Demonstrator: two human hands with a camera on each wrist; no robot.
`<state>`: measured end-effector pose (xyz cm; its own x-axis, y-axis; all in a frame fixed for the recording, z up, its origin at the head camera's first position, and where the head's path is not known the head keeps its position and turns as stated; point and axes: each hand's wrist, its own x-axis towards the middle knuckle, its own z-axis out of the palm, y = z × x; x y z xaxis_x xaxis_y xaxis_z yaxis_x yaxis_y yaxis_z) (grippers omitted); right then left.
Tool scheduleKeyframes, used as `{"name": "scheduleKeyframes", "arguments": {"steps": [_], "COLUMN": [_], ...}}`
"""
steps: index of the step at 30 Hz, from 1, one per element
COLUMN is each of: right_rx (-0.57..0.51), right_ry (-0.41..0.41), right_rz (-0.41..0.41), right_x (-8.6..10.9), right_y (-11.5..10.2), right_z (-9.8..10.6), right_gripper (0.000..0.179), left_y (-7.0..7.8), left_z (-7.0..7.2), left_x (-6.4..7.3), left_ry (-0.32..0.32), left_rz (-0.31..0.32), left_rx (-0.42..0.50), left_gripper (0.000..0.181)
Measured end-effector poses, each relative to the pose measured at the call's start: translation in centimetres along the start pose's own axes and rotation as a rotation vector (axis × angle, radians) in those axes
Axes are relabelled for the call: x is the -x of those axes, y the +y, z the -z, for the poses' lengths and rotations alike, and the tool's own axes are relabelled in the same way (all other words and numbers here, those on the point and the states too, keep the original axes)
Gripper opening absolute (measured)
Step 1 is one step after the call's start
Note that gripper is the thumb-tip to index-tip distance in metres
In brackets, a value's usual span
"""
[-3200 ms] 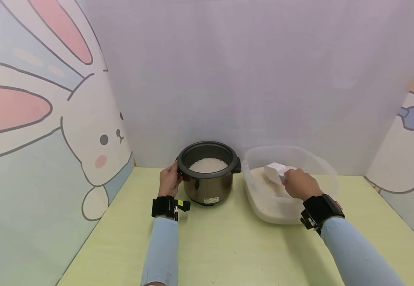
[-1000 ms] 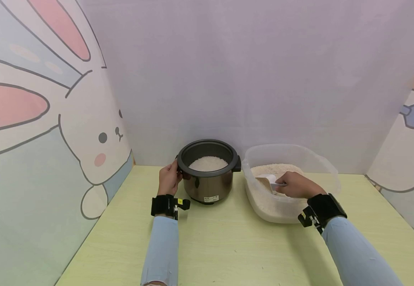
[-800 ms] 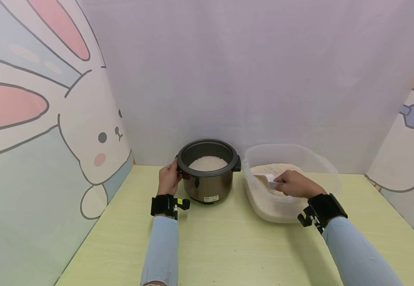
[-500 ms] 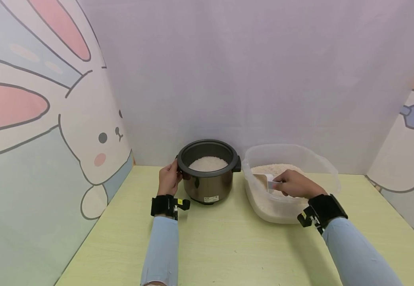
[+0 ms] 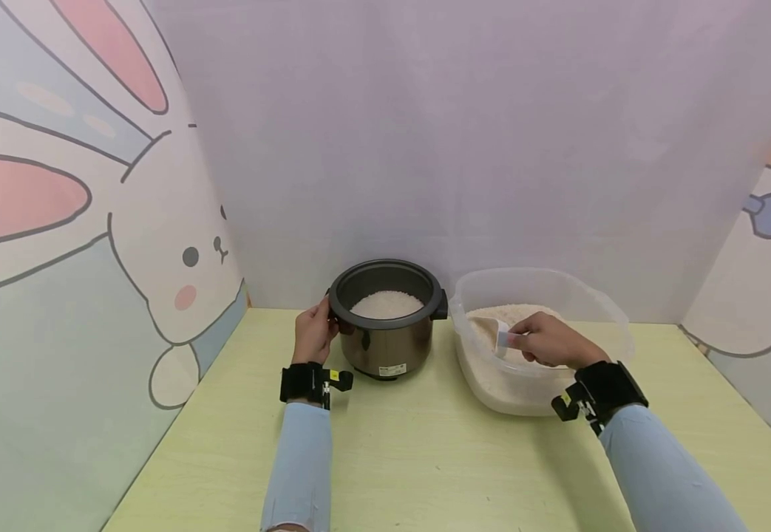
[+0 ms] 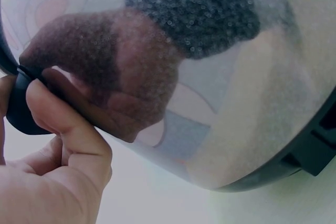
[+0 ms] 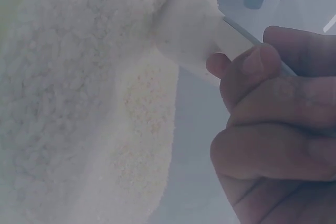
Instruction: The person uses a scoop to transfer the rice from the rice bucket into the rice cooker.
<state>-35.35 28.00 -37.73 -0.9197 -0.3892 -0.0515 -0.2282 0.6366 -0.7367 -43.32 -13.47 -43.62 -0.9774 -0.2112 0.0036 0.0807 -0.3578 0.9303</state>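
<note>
In the head view, my left hand pinches the black side handle of a dark, shiny rice cooker at its left. The cooker has no lid on, and white rice lies inside it. My right hand reaches over the near rim of a clear plastic bin and grips the handle of a white scoop. Down in the bin's rice, the scoop is partly sunk and tilted. In the right wrist view my fingers curl round its handle; the scoop's mouth is hidden there.
Cooker and bin stand side by side on a pale yellow-green table, a narrow gap between them. Close behind both hangs a plain light curtain. A rabbit-print panel rises at the left, another printed panel at the right.
My right hand has lowered the scoop from above the bin's rice into it. Over the last second the scoop has turned and shifted slightly. My left hand stays on the cooker handle.
</note>
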Motion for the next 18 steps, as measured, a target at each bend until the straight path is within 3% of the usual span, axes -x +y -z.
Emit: {"name": "scheduleKeyframes", "arguments": {"steps": [10,18], "right_rx": [-0.052,-0.154], "right_ry": [0.028,0.027], "right_rz": [0.023,-0.014], "right_x": [0.27,0.26], "right_y": [-0.07,-0.05], "right_z": [0.29,0.45], "right_gripper": [0.034,0.034], "left_y": [0.0,0.04], "left_z": [0.01,0.09], "left_x": [-0.07,-0.14], "left_ry": [-0.005,-0.011], "left_rz": [0.012,0.017], "left_rx": [-0.002,-0.012], "left_gripper": [0.034,0.034]}}
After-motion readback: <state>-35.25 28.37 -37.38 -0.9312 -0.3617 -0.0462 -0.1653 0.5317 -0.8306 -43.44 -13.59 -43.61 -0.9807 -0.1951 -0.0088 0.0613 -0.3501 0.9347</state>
